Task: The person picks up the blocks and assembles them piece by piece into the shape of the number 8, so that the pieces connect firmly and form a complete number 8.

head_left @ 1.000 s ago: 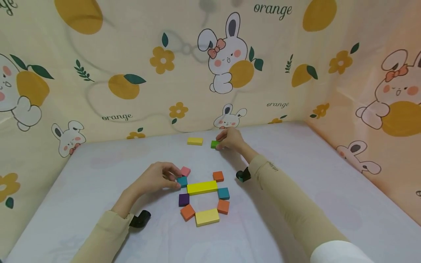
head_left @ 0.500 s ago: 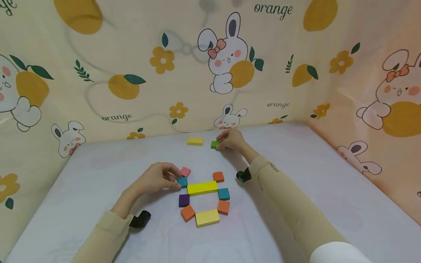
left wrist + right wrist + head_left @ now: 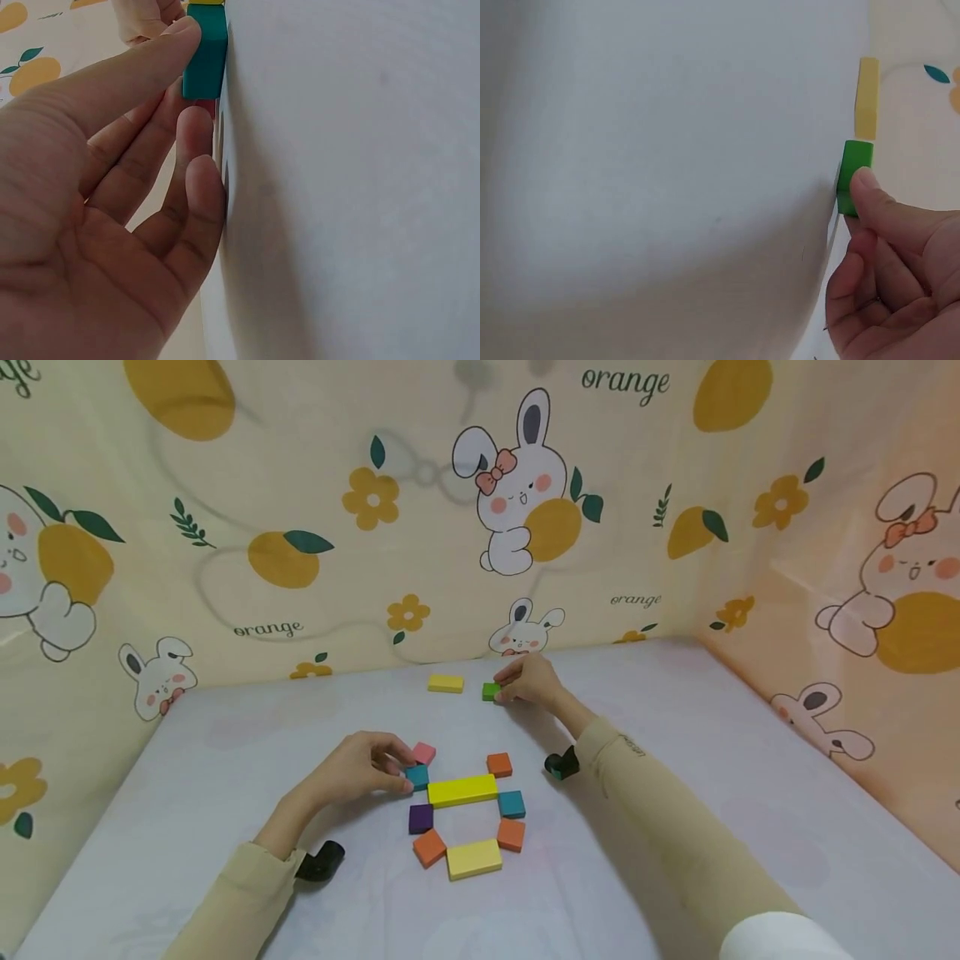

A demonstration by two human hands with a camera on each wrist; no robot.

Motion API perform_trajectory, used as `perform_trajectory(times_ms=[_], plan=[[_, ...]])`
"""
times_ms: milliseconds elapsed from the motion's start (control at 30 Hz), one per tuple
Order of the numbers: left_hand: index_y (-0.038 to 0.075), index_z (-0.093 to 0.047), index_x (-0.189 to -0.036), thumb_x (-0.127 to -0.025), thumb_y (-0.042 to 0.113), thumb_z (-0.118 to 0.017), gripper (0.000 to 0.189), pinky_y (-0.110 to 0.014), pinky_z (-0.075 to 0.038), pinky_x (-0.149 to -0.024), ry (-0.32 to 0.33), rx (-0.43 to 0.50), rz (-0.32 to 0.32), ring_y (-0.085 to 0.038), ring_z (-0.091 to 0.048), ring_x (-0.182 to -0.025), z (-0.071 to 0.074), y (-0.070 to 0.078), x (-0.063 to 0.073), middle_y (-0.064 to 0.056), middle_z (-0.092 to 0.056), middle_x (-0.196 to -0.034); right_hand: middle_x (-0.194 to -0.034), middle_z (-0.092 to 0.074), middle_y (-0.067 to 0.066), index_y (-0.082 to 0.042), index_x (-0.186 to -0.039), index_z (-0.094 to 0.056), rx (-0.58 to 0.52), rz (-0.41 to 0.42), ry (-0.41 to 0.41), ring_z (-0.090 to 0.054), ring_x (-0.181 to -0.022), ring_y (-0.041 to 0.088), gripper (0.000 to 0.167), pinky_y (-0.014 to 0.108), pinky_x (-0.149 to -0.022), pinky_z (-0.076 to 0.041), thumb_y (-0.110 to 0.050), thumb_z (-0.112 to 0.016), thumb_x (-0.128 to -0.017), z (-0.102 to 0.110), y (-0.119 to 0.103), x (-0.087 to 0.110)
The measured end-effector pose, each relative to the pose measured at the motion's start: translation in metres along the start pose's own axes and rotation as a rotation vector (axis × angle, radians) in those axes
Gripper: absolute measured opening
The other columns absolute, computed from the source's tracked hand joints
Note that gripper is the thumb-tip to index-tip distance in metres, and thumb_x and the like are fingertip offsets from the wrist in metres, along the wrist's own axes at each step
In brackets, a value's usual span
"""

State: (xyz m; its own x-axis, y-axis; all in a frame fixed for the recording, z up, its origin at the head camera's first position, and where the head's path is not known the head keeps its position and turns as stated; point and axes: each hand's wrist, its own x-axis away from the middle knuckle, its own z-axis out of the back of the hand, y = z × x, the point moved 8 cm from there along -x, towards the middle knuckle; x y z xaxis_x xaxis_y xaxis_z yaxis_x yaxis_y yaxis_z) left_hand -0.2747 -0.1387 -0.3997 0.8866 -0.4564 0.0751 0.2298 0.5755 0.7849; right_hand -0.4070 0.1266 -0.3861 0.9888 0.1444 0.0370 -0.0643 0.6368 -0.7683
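My left hand (image 3: 360,766) holds a teal block (image 3: 417,777) at the left end of a long yellow block (image 3: 462,790). In the left wrist view the thumb lies against the teal block (image 3: 205,56); the other fingers reach behind and below it. A pink block (image 3: 424,752) sits just beyond those fingers. Farther back, my right hand (image 3: 529,682) pinches a green block (image 3: 491,692) between thumb and fingers, partly covering its right side. The right wrist view shows the thumb on the green block (image 3: 855,166), near a pale yellow block (image 3: 867,97).
Below the long yellow block, a purple block (image 3: 421,818), an orange block (image 3: 430,847), a pale yellow block (image 3: 474,859), another orange block (image 3: 512,834) and a second teal block (image 3: 512,803) form a ring. One more orange block (image 3: 498,764) lies above its right end. A patterned backdrop (image 3: 420,610) borders the table.
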Motion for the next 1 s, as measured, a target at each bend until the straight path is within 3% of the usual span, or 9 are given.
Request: perform_trajectory(times_ms=[167, 367, 767, 1000], plan=[[0.017, -0.071, -0.104, -0.077, 0.021, -0.086, 0.031, -0.035, -0.050, -0.078, -0.005, 0.002, -0.003, -0.022, -0.059, -0.083, 0.002, 0.000, 0.001, 0.002, -0.067, -0.099, -0.096, -0.073, 0.004, -0.004, -0.103, -0.076, 0.102, 0.103, -0.046, -0.065, -0.089, 0.017, 0.030, 0.029, -0.079, -0.051, -0.007, -0.086, -0.075, -0.006, -0.010, 0.000], [0.018, -0.071, -0.104, -0.078, 0.022, -0.086, 0.031, -0.035, -0.050, -0.078, -0.005, -0.002, -0.007, -0.022, -0.059, -0.083, 0.002, 0.000, -0.001, 0.002, -0.067, -0.097, -0.095, -0.073, 0.002, -0.005, -0.103, -0.077, 0.100, 0.188, -0.128, -0.063, -0.086, 0.020, 0.026, 0.029, -0.075, -0.052, -0.007, -0.084, -0.078, -0.014, -0.017, 0.012], [0.017, -0.071, -0.105, -0.077, 0.022, -0.086, 0.032, -0.035, -0.051, -0.077, -0.012, -0.005, -0.015, -0.022, -0.059, -0.083, 0.001, 0.002, -0.002, 0.002, -0.067, -0.098, -0.093, -0.072, -0.001, -0.014, -0.102, -0.078, 0.021, 0.348, -0.433, -0.061, -0.084, 0.024, 0.025, 0.033, -0.075, -0.054, -0.008, -0.084, -0.079, -0.028, -0.038, 0.056], [0.017, -0.071, -0.104, -0.077, 0.021, -0.086, 0.031, -0.035, -0.051, -0.078, -0.011, 0.000, -0.002, -0.021, -0.059, -0.083, 0.001, -0.001, -0.002, 0.002, -0.067, -0.097, -0.094, -0.071, -0.003, -0.013, -0.103, -0.077, 0.060, 0.382, -0.463, -0.060, -0.085, 0.022, 0.025, 0.032, -0.074, -0.054, -0.007, -0.082, -0.080, -0.031, -0.045, 0.067]])
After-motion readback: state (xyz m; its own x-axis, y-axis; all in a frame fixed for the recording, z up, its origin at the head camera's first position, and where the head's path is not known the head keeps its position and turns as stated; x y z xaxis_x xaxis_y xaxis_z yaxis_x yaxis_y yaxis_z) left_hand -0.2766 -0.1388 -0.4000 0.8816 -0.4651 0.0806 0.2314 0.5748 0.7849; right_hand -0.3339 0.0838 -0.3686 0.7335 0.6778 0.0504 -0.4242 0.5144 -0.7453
